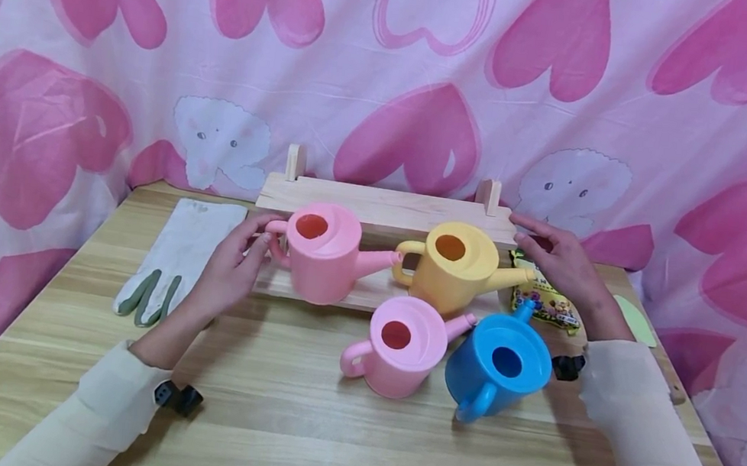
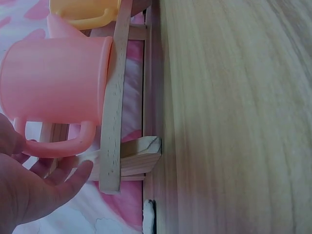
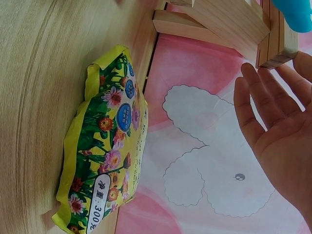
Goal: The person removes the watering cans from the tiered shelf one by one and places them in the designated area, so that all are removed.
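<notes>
A coral-pink watering can (image 1: 323, 262) stands on the wooden shelf's lower plank, its spout pointing right. My left hand (image 1: 231, 267) pinches its handle (image 2: 58, 148) between thumb and finger; the other fingers extend below the handle in the left wrist view. Beside it is a yellow watering can (image 1: 457, 273). Nearer me are a light pink watering can (image 1: 404, 352) and a blue watering can (image 1: 500, 363), the latter with its spout turned away. My right hand (image 1: 559, 266) touches the right end of the wooden shelf (image 1: 390, 208) with its fingertips, fingers extended.
Left of the shelf lies a white glove (image 1: 185, 242) with green-grey fingertips. A yellow flower-printed bag (image 3: 105, 146) lies on the table (image 1: 294, 439) below my right hand. A pale green object (image 1: 636, 321) sits near the right edge. A pink heart-patterned curtain (image 1: 426, 77) hangs behind.
</notes>
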### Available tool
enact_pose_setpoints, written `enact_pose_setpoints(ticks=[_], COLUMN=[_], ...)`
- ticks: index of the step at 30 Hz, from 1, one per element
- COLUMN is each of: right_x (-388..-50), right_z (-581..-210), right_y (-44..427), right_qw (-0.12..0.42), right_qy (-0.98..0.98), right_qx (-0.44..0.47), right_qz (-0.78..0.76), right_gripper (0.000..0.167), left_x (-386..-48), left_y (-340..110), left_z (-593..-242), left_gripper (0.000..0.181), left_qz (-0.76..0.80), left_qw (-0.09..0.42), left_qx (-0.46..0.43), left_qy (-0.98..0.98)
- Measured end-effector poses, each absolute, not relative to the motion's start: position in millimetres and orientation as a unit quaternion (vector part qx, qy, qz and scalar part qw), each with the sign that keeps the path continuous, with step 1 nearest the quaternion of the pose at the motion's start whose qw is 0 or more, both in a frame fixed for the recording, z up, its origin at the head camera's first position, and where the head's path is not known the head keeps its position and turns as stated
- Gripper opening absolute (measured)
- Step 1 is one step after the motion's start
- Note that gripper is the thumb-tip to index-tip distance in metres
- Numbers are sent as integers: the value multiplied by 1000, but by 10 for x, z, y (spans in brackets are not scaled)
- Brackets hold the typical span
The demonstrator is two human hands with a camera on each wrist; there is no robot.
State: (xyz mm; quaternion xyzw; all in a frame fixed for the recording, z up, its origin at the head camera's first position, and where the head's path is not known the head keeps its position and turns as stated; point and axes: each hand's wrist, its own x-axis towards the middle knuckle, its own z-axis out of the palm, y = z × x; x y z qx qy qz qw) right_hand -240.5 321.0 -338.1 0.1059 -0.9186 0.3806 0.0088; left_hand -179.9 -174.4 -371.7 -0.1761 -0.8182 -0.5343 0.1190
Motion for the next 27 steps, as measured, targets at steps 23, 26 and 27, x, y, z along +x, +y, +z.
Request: enact_pose_setpoints(ticks=[23,26,27], right_x=[-2408,-2407,-2409], right_z=[-3385,-3385,-3385], right_y=[3211,3217,3217], right_qw=[6,7,7], right_qy=[-915,-915,-915], right_qx=[115,115,113], right_qz=[386,386,386], right_gripper=[58,58,58], left_x=[-1637,-1593,-1574], left_y=[-1875,-1893,-1900], left_z=[-3646,-3623,-3615], left_gripper=[27,28,28], left_qz=[-534,-534,-535], left_qw=[51,47,46], left_qx=[-142,-144,-143], left_qy=[-832,-832,-831])
